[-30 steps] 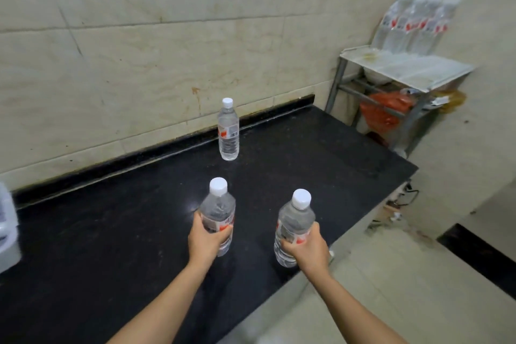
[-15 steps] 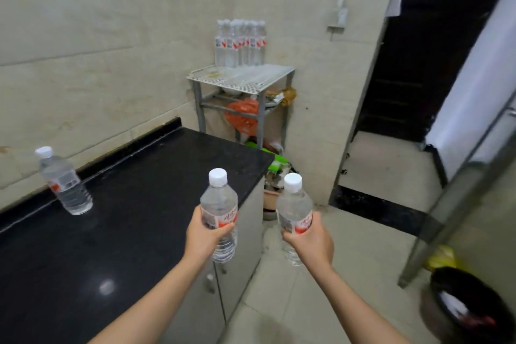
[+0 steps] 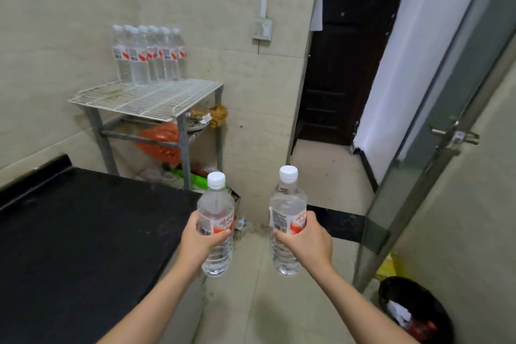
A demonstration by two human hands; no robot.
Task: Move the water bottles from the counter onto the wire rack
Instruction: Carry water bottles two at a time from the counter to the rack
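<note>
**Two bottles being carried, one in each hand**

The black table (image 3: 83, 232) is lying at the left. Beyond its far end the rack (image 3: 145, 100) is standing against the wall, and a row of bottles (image 3: 148, 56) is standing upright along the back of its top shelf. The left hand (image 3: 199, 240) is gripping the left bottle (image 3: 216, 204) with its fingers (image 3: 193, 222) curling round the label, holding it upright in the air just past the table's right edge. Near it, not touching, the right hand (image 3: 307, 237) is gripping the right bottle (image 3: 287, 204) the same way, upright over the floor. Both are hanging well short of the rack. A dark bin (image 3: 413, 313) is sitting at the lower right.
</note>
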